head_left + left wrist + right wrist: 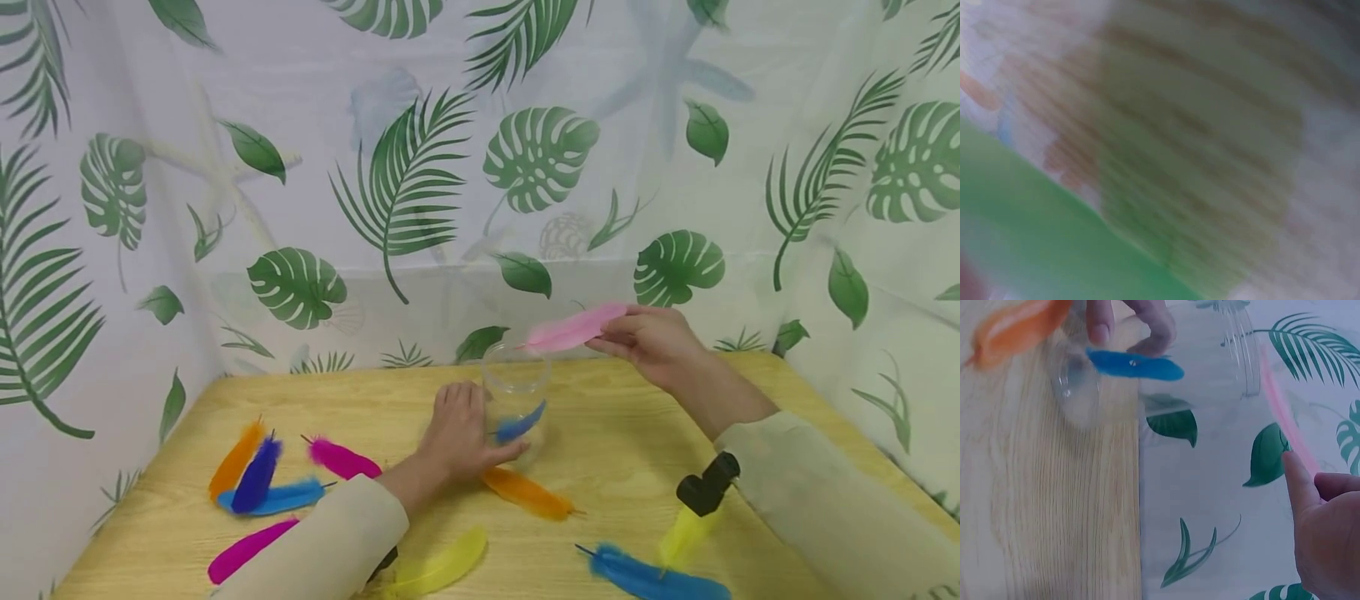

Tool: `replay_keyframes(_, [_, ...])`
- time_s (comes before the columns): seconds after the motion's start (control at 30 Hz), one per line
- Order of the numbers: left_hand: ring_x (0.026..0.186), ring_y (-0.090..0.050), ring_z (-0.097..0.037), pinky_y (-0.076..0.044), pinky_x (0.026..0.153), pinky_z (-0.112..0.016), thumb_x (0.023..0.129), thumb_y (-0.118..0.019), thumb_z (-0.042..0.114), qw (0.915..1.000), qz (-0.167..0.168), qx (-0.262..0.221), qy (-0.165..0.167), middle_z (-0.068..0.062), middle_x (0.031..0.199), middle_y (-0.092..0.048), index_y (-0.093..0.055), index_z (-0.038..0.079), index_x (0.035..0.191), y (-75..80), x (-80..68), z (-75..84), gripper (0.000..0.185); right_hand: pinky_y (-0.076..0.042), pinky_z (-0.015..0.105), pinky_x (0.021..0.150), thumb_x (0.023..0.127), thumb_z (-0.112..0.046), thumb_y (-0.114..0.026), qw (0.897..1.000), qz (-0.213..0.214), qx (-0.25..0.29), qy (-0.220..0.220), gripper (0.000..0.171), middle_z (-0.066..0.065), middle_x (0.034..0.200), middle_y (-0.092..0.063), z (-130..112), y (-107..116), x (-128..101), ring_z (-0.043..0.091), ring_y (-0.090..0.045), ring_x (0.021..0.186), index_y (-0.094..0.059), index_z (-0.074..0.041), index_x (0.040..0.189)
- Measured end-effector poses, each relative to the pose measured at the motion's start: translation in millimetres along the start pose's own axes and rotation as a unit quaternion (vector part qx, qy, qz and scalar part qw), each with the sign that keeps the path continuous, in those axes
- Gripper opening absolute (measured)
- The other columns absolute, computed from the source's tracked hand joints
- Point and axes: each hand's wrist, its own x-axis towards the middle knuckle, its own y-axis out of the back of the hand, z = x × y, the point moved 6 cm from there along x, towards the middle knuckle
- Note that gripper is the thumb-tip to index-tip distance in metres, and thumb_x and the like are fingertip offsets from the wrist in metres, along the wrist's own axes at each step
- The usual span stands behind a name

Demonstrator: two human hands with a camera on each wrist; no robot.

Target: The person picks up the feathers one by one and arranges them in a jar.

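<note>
One clear jar (516, 400) with one blue feather (520, 423) inside, left hand (459, 435) curled around its base, right hand (651, 340) at 2 o'clock pinching one pink feather (572, 330), nine loose feathers on tabletop (630, 433).

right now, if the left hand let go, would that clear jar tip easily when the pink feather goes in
Probably not from the feather alone: the pink feather looks thin and very light. Still, the clear jar is tall, seems thin-walled, and holds only a blue feather, so a knock could likely tip or slide it. The left hand steadies its base.
</note>
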Motion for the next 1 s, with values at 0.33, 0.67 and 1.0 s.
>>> replay_keyframes(0.33, [0.105, -0.042, -0.026, -0.032, 0.097, -0.04, 0.081, -0.057, 0.077, 0.9998, -0.004, 0.018, 0.0, -0.004, 0.1, -0.046, -0.051, 0.006, 0.116, 1.0, 0.9, 2.6, 0.079, -0.057, 0.037, 0.088, 0.1, 0.002, -0.053, 0.999, -0.017, 0.018, 0.019, 0.02, 0.006, 0.099, -0.073, -0.5, -10.3, -4.3, 0.022, -0.073, 0.093, -0.062, 0.001, 0.117])
replay_keyframes(0.67, [0.107, -0.043, -0.027, -0.031, 0.098, -0.04, 0.082, -0.057, 0.077, 0.9999, -0.005, 0.014, 0.003, -0.004, 0.099, -0.046, -0.05, 0.007, 0.113, 1.3, 0.4, 2.2, 0.077, -0.053, 0.041, 0.095, 0.104, -0.006, -0.045, 0.998, -0.036, 0.045, 0.001, 0.022, 0.01, 0.102, -0.073, -0.6, -16.9, -8.6, 0.026, -0.072, 0.099, -0.051, 0.004, 0.122])
replay_keyframes(1.0, [0.109, -0.042, -0.027, -0.031, 0.1, -0.04, 0.081, -0.058, 0.076, 1.0, -0.005, 0.004, 0.006, -0.005, 0.103, -0.048, -0.051, 0.005, 0.12, 2.5, 1.1, 0.4, 0.081, -0.048, 0.044, 0.1, 0.106, -0.009, -0.037, 0.998, -0.055, 0.036, -0.012, 0.028, 0.011, 0.103, -0.073, 9.7, -12.5, -8.9, 0.027, -0.071, 0.104, -0.046, 0.006, 0.126])
